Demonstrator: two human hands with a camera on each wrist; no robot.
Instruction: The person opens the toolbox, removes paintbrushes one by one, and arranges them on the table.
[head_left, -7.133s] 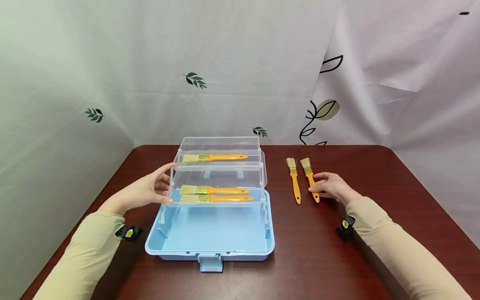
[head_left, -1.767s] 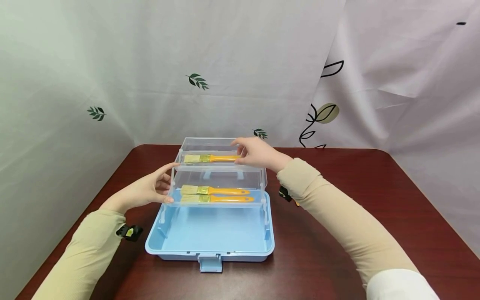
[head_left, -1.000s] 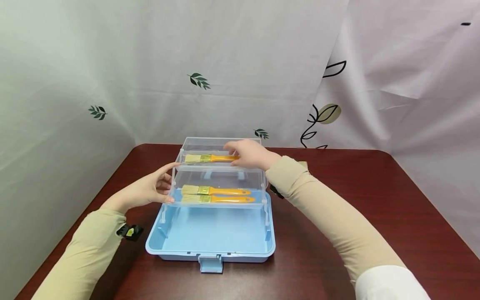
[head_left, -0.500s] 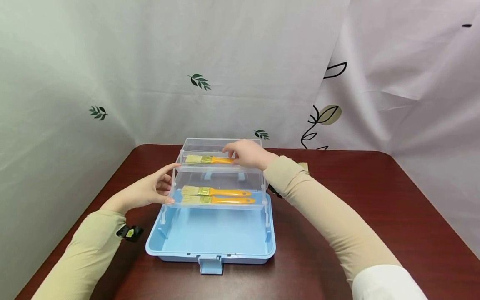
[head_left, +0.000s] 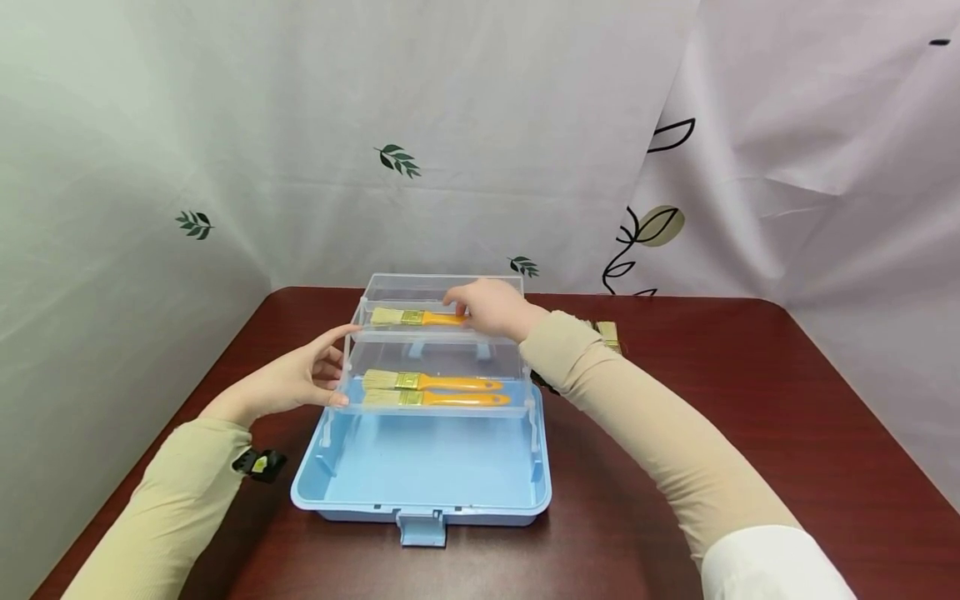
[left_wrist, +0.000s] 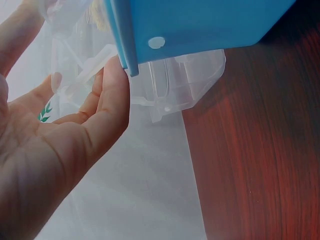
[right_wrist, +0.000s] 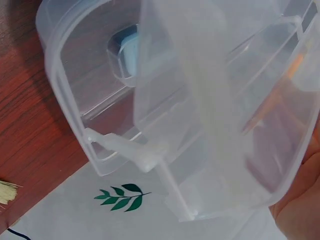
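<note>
A pale sheet [head_left: 112, 167] printed with small green leaf sprigs hung behind and to the left of me, its folds running down past the edge of the worktop [head_left: 675, 500], which was dark red-brown wood with rounded corners. My left hand [head_left: 300, 379] lay against the left end of the box [head_left: 420, 483], fingers straight and spread, thumb up at the clear tray's corner and fingertips touching the blue rim; it gripped nothing. A small black and yellow clip [head_left: 258, 464] sat at that cuff.

The box stood open in the middle of the worktop, a light blue base with a latch tab at the near edge and two clear trays stepped up and back above it. Two brushes [head_left: 431, 390] with orange handles lay side by side in the lower tray, bristles to the left. A third brush [head_left: 408, 317] lay in the upper tray, also bristles left.

My right hand [head_left: 487, 307] reached across to that upper tray and rested over the third brush's handle, fingers curled down onto it; whether they truly pinched it I could not tell. Just right of my sleeve, bristles of another brush [head_left: 607, 333] showed on the worktop.

Farther right hung a second sheet [head_left: 787, 167], whiter, with a black-outlined vine and one tan leaf, creased in broad folds.
</note>
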